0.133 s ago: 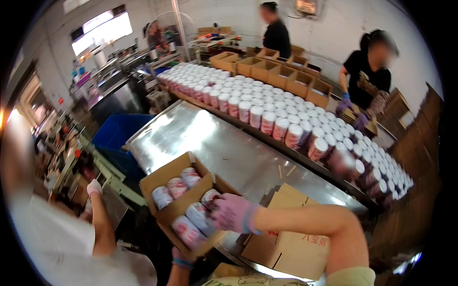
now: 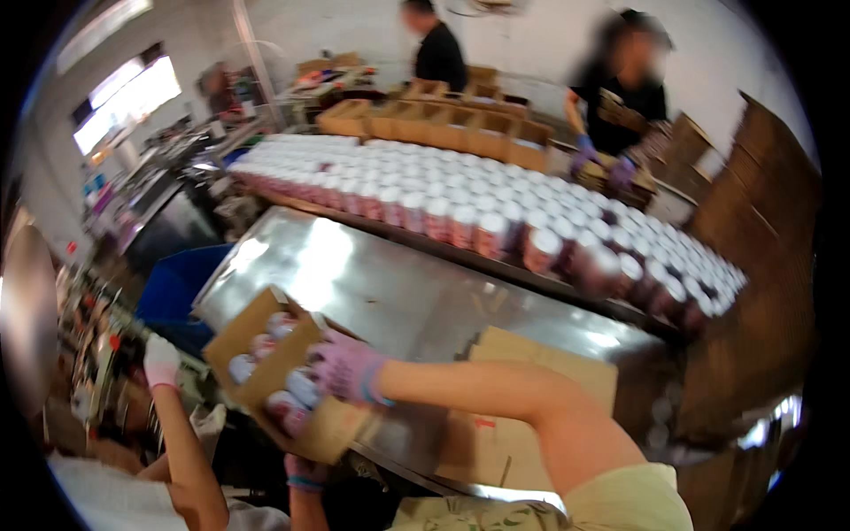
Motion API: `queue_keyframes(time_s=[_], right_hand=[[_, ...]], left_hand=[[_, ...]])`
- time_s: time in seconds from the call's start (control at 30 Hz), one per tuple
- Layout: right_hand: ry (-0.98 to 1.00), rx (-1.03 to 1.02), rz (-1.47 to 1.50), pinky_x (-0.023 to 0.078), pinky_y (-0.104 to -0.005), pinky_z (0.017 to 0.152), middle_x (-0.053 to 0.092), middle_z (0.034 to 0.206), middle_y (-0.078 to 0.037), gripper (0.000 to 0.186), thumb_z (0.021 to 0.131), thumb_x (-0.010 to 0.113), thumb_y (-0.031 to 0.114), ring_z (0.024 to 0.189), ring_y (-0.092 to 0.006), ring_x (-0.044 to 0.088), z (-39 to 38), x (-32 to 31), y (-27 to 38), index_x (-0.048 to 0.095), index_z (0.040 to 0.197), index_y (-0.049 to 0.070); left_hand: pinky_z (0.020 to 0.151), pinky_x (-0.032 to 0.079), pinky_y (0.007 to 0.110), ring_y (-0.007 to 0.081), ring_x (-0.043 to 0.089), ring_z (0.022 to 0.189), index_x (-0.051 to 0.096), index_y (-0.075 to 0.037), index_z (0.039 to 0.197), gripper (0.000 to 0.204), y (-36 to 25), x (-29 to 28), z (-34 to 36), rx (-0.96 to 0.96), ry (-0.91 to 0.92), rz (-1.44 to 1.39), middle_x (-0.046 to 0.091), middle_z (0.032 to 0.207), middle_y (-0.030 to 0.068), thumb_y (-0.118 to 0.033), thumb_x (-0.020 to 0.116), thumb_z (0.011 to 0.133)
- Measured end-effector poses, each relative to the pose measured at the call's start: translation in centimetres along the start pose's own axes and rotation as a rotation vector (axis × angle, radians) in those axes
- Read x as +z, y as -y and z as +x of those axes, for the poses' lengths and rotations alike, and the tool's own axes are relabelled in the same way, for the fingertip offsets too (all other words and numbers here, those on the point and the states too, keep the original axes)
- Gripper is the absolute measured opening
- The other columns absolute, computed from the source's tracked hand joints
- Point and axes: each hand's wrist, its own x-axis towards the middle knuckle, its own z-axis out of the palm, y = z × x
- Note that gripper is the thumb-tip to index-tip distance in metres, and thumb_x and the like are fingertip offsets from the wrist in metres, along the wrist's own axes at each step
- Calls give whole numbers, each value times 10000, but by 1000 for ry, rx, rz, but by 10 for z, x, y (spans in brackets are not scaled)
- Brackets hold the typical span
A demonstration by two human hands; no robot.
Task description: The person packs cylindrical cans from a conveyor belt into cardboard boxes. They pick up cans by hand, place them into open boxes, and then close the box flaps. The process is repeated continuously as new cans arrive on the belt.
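Note:
An open cardboard box (image 2: 332, 429) with a divider is tilted at the near left edge of the metal table. Several pink-and-white cans (image 2: 288, 411) lie inside it in two rows. My right hand (image 2: 345, 365), in a pink glove, is closed at the box's far right corner. Its curled fingers cover the end of the nearer can row, and what they grip is hidden. Under the box's near corner, my left hand (image 2: 305, 473) supports it from below, with its fingers mostly out of sight.
Flattened cardboard (image 2: 540, 372) lies on the metal table (image 2: 390, 310) under my right forearm. Rows of white-lidded cans (image 2: 460, 226) stand beyond, before open boxes (image 2: 443, 128). A co-worker's white-gloved hand (image 2: 162, 361) is close at left, near a blue bin (image 2: 177, 283). Two people stand behind the cans.
The whole view has swung, so the scene sits farther left. The box has shifted left with both my hands, and my right hand now covers the can it was touching.

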Motion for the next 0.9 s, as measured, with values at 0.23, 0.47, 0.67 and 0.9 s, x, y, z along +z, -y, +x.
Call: queue_keyframes(time_s=[0.23, 0.47, 0.67, 0.9], right_hand=[[-469, 445, 270, 368, -391, 1014, 536, 1294, -99, 593, 755, 674, 486, 1181, -294, 493, -105, -45, -33, 567, 1228, 144], [286, 1458, 553, 320, -367, 1087, 452, 1399, -185, 914, 795, 398, 762, 1292, -321, 435, -334, -35, -32, 371, 1425, 101], [230, 1392, 600, 341, -384, 1065, 491, 1363, -181, 902, 800, 440, 733, 1256, -349, 461, -347, -40, 12, 393, 1407, 68], [-364, 1119, 328, 337, -364, 1061, 563, 1276, -135, 515, 885, 554, 452, 1213, -297, 496, -398, -129, 78, 575, 1255, 94]], left_hand=[[898, 502, 374, 277, 576, 1088, 548, -16, 1243, 397, -84, 36, -4, 33, 643, 504, 553, 1238, 174, -243, 551, 918], [964, 424, 439, 306, 503, 1172, 530, -56, 1271, 435, -166, 188, -31, 1067, 1272, 823, 485, 1321, 174, -291, 530, 904], [1015, 345, 539, 365, 436, 1243, 502, -114, 1317, 500, -128, 212, -12, 967, 1486, 1035, 431, 1386, 185, -370, 479, 887], [736, 503, 405, 280, 657, 816, 661, -93, 987, 300, -249, 168, 46, 767, 1331, 778, 662, 943, 166, -336, 503, 911]])
